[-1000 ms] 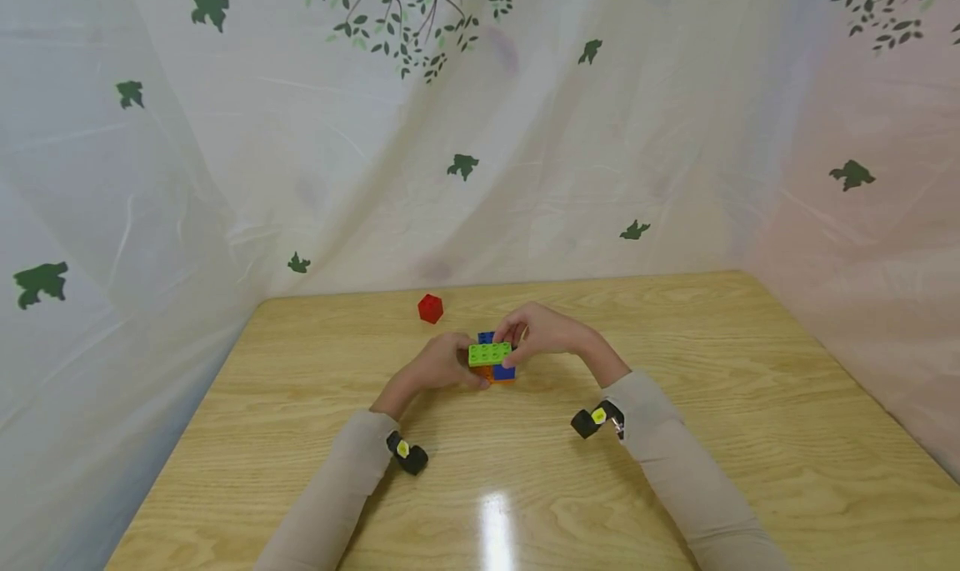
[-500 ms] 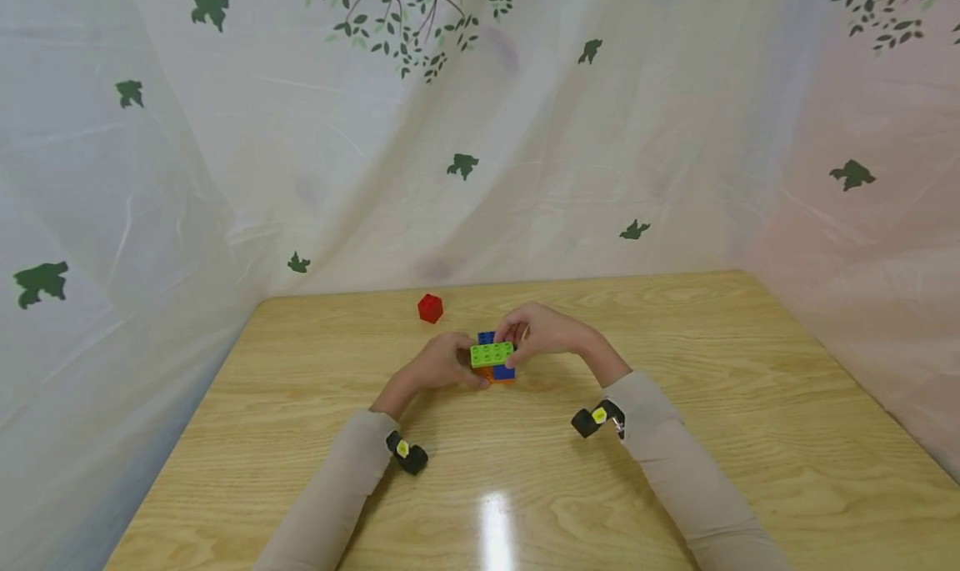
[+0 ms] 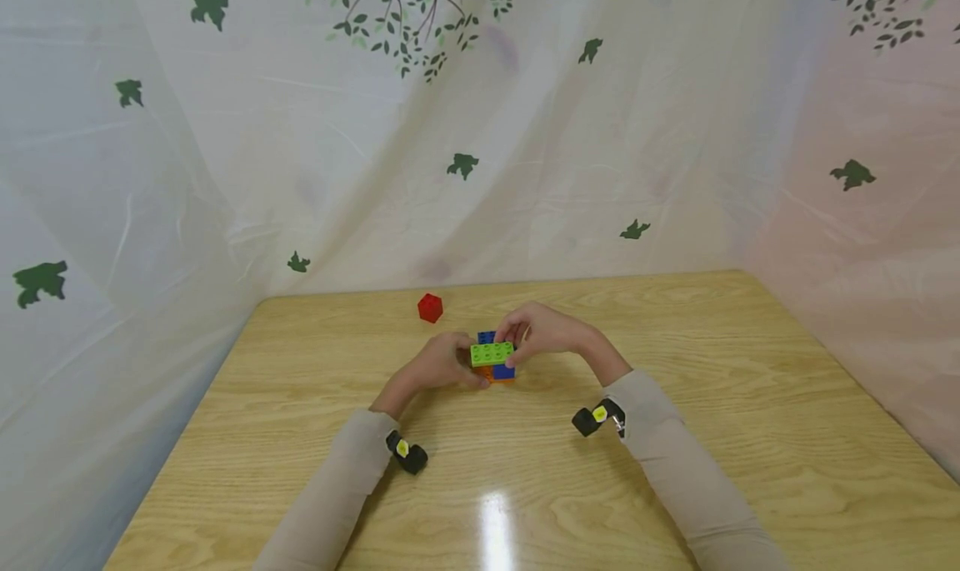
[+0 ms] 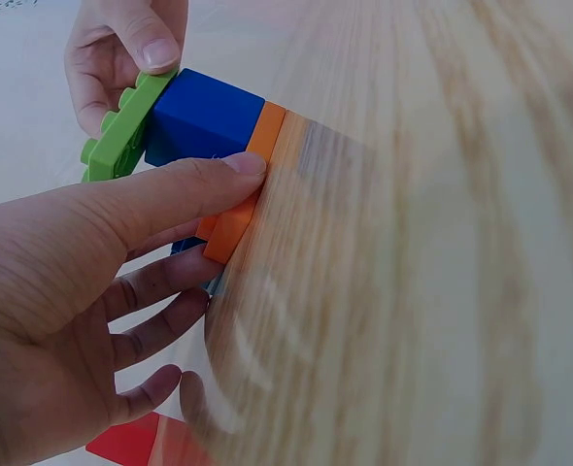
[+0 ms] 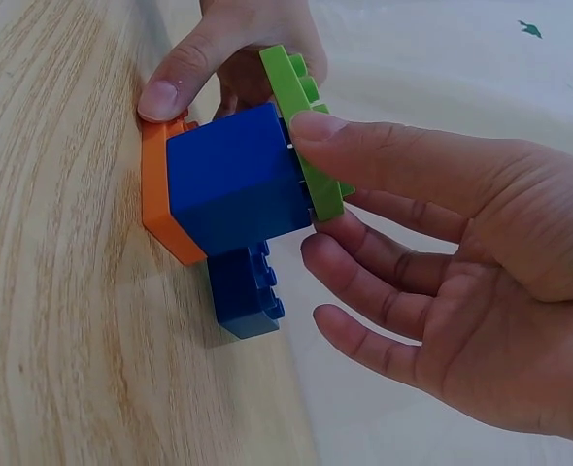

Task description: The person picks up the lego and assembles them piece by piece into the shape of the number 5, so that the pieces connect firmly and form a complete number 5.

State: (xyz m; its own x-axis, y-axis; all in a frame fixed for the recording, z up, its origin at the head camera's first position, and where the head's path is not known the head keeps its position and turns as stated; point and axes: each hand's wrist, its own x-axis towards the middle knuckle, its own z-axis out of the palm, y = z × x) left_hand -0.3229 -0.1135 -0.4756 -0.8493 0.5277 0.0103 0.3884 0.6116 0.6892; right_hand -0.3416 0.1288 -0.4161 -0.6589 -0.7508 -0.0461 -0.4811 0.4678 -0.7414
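Note:
My left hand grips a thin orange building brick low at the table, its thumb pressing the near side. On the orange brick's right end stands a tall blue block. Across the top of that block lies a thin lime-green brick, studs up, reaching left past the block. My right hand pinches the green brick's right end between thumb and fingers. A narrow gap shows between green brick and blue block in the right wrist view. Behind them sits a lower blue brick with studs, partly hidden in the head view.
A red block stands apart near the table's back edge, left of the stack. The wooden table meets a pale curtain printed with leaves and birds at its back. Black wrist cameras sit on both sleeves.
The green brick shifted slightly right over the blue block between the first and second head frames. Both hands keep almost the same place since.

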